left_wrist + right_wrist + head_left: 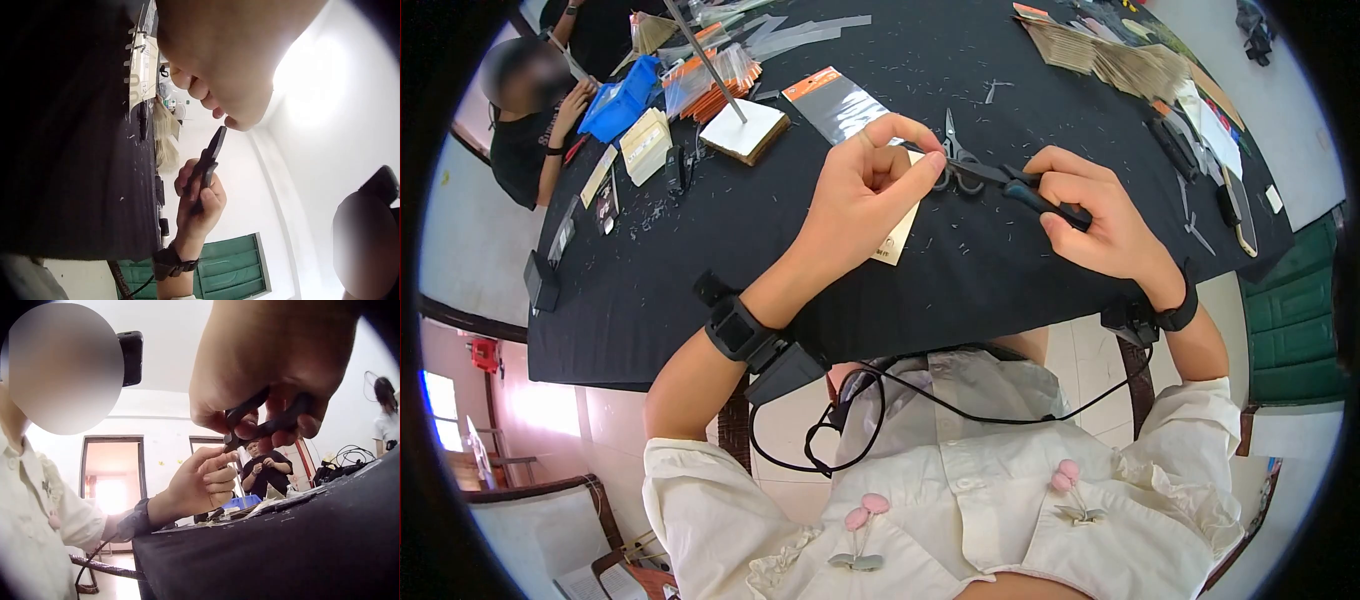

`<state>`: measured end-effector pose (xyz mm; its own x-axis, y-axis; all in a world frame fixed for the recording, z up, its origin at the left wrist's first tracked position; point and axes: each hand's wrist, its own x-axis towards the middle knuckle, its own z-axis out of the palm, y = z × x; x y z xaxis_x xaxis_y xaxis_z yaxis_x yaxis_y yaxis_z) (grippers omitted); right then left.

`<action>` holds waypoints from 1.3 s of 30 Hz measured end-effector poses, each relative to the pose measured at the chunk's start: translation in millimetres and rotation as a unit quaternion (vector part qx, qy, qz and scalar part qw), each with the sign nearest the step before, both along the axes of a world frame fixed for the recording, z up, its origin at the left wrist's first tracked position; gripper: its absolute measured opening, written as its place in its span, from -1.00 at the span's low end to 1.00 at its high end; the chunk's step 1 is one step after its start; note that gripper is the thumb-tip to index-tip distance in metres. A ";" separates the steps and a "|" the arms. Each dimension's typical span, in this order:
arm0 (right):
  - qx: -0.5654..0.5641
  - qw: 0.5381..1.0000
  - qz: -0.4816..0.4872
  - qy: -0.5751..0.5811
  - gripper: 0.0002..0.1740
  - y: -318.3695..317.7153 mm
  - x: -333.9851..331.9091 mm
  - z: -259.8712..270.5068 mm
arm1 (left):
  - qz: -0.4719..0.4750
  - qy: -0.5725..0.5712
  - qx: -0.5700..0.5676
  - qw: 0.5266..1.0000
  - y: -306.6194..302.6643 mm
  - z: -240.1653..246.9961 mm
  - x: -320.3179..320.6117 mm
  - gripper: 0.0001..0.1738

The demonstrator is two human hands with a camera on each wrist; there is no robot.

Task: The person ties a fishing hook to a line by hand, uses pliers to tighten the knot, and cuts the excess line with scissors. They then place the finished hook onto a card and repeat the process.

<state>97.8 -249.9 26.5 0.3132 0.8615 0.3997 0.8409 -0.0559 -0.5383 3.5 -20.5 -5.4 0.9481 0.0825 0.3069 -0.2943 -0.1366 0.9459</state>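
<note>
My right hand (1090,210) grips dark-handled pliers (212,150), fingers curled round both handles. The tapered tip points left, right at the fingertips of my left hand (865,190). Thumb and index finger of that hand pinch together at the tip, with a tiny pale sliver showing between them in the left wrist view; I cannot tell what it is. The other left fingers are curled in. Beneath the hands, a pair of scissors (950,130) lies on the black cloth. A cream printed card (893,248) is partly hidden under the left hand, near a clear packet with an orange header (835,105).
A white-topped block (745,130) with an upright metal rod stands left of the packet. Beyond it are a blue basket (622,100) and a stack of cream cards (646,147). Brown paper packets (1090,55) and a phone (1240,210) lie rightward. Another person sits far left.
</note>
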 end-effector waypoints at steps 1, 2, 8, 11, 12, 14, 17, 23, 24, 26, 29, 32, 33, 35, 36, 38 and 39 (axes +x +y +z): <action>-0.002 1.000 -0.002 0.003 -0.83 0.0 0.3 -0.4 | 0.000 0.000 0.000 1.000 0.3 0.6 -1.1 -0.91; -0.004 1.000 -0.004 0.005 -0.83 0.4 0.8 -0.8 | 0.002 -0.005 0.013 1.000 0.6 2.1 -2.7 -0.92; 0.044 0.996 -0.027 -0.069 -0.82 1.0 0.7 -2.4 | 0.014 -0.029 0.012 0.999 -0.2 -1.9 0.8 -0.91; 0.047 0.997 -0.025 -0.063 -0.81 0.5 2.4 -4.3 | 0.016 -0.030 0.023 0.999 0.6 -0.9 -0.1 -0.94; 0.048 0.997 -0.025 -0.063 -0.81 0.1 2.6 -4.8 | 0.022 -0.036 0.028 0.999 0.8 -0.4 -0.4 -0.94; 0.062 0.996 -0.031 -0.047 -0.82 -1.0 2.8 -5.8 | 0.022 -0.036 0.030 0.999 1.4 -0.4 -1.0 -0.94; 0.064 0.997 -0.022 -0.028 -0.82 -2.0 3.7 -4.5 | 0.019 -0.038 0.034 0.999 0.9 0.0 -1.1 -0.93; 0.028 0.999 -0.026 -0.020 -0.82 -1.2 1.7 -1.1 | 0.018 -0.038 0.038 0.998 0.2 1.0 -1.1 -0.92; 0.028 0.999 -0.026 -0.019 -0.82 -1.3 1.3 -0.2 | 0.022 -0.039 0.045 0.998 -0.1 1.3 -1.2 -0.91; 0.010 0.999 -0.033 -0.027 -0.82 -1.9 0.4 2.0 | 0.027 -0.043 0.057 0.997 -0.5 0.7 0.2 -0.86; 0.023 0.998 -0.023 -0.057 -0.82 -2.7 0.2 0.6 | 0.019 -0.015 0.038 0.999 3.9 -2.6 2.4 -0.72; 0.050 0.996 -0.002 -0.079 -0.82 -0.5 -0.8 -3.9 | 0.013 0.034 0.006 0.999 2.6 1.7 1.5 -0.62; 0.051 0.996 -0.003 -0.079 -0.82 0.1 -1.0 -4.2 | 0.020 0.051 0.005 0.998 1.1 3.3 1.2 -0.60; 0.047 0.993 -0.002 -0.104 -0.81 1.3 -1.3 -5.0 | 0.035 0.034 0.025 0.998 -0.9 0.9 2.1 -0.61; 0.046 0.994 -0.001 -0.104 -0.81 2.0 -1.4 -6.1 | 0.051 0.018 0.044 0.998 -0.8 0.0 1.9 -0.61; 0.040 0.995 -0.004 -0.092 -0.80 2.4 -0.4 -8.2 | 0.054 0.023 0.047 0.997 -0.2 -0.2 0.8 -0.62; 0.039 0.995 -0.002 -0.092 -0.80 2.6 0.3 -8.2 | 0.057 0.028 0.050 0.997 0.0 -0.4 0.4 -0.63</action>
<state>98.1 -247.3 18.2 0.2314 0.8248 0.5159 0.9256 -0.0235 -0.3777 3.9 -20.5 -5.8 0.9506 0.1614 0.2652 -0.2181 -0.2607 0.9405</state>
